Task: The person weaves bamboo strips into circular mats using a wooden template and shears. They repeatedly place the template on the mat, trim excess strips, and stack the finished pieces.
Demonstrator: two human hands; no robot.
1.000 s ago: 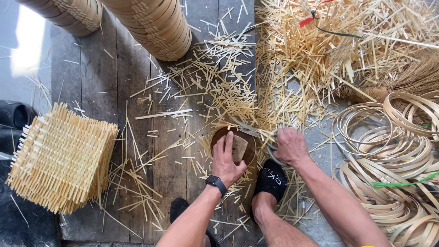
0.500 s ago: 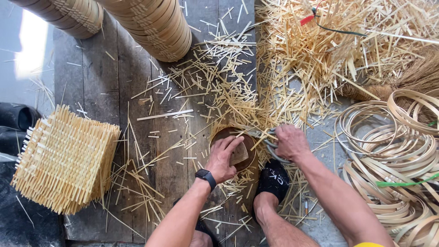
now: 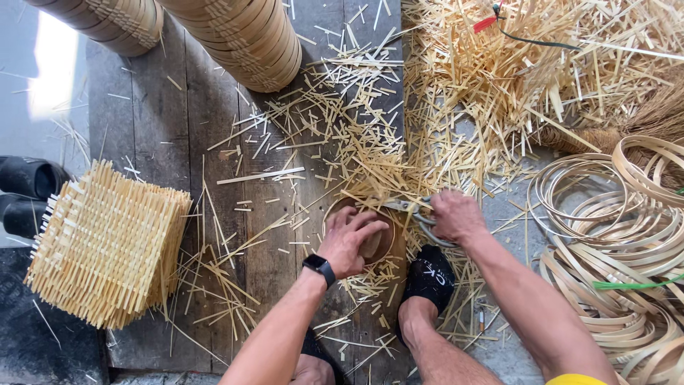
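1. Head view: left hand [image 3: 350,239] lies spread, fingers pressing a small round woven bamboo piece [image 3: 377,242] flat on the dark plank floor [image 3: 214,142].
2. Right hand [image 3: 456,216] is clenched around shears [image 3: 417,212], blades at the piece's upper right rim.
3. Bamboo offcuts [image 3: 456,100] litter everything around the piece.
4. Stacked woven mats [image 3: 107,242] sit far left, coiled bamboo hoops [image 3: 620,228] right, black sandal [image 3: 431,274] just below the shears.
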